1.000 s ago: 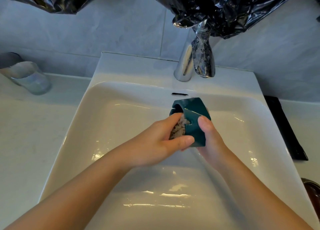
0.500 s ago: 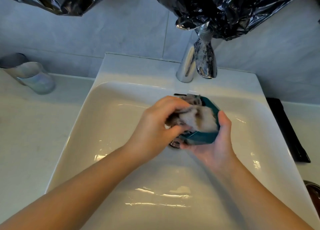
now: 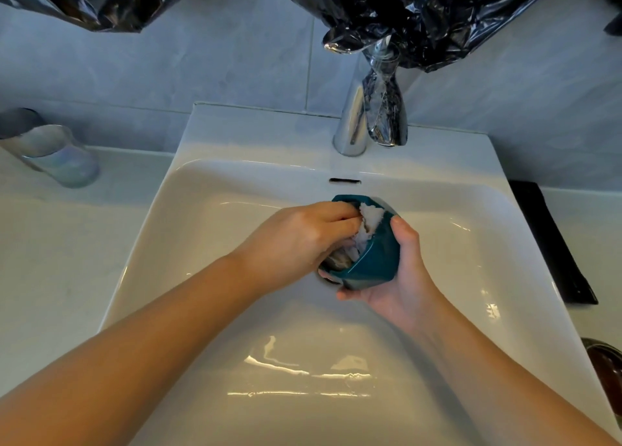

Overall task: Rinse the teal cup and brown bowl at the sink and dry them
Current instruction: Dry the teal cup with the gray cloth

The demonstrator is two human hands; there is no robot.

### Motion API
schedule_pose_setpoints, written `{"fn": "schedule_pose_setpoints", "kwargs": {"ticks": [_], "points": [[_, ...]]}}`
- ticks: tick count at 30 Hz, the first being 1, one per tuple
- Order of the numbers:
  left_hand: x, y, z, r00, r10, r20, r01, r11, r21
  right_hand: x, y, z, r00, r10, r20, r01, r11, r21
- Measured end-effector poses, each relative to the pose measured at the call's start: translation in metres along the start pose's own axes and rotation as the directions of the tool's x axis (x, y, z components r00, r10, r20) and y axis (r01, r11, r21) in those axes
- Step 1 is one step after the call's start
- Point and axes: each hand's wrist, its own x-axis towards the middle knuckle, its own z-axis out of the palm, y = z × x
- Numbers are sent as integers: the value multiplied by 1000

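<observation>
Over the white sink (image 3: 235,136), our right hand (image 3: 400,284) curls its fingers around the tilted teal cup (image 3: 373,264). Our left hand (image 3: 296,240) pinches a pale cloth (image 3: 370,218) inside it.

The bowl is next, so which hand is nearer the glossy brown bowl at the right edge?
Right. The right hand holds the faceted teal cup left of the glossy brown bowl; the left hand lies farther left, pushing a white cloth into that cup.
</observation>
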Motion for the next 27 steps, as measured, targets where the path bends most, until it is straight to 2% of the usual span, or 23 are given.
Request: {"fn": "schedule_pose_setpoints", "kwargs": {"ticks": [6,7,9,11,14,16,18,20,23,25,27], "points": [[5,10,9,984,-175,-44,179,976,123,3,6,2,991,-127,-50,123,990,-75],[7,13,8,976,-213,-43,216,971,103,3,7,2,987,-154,-51,148,984,-103],[11,20,4,930,-366,34,368,926,-86,4,7,2,974,-214,-72,199,964,-174],[14,25,3,805,-558,201,592,740,-319,4,7,-1,957,-283,-61,252,919,-305],[13,28,8,651,-663,371,725,395,-565,4,6,-8,920,-393,-3,357,838,-412],[10,31,9,564,-701,436,720,160,-675,3,4,-10,908,-416,50,391,800,-455],[8,33,9,528,-709,468,631,-41,-775,3,3,-11,906,-416,76,404,799,-446],[9,34,5,523,-718,459,564,-113,-818,1,1,-9,906,-419,64,408,819,-403],[1,29,-7,487,-775,404,490,-140,-860,-2,-1,-9,906,-423,23,413,868,-277],[-9,19,-18,442,-799,407,437,-205,-876,-4,-6,-8,919,-395,5,392,909,-144],[-20,10,-26,442,-784,435,376,-278,-884,-5,-12,-7,951,-309,7,308,951,38]]}}
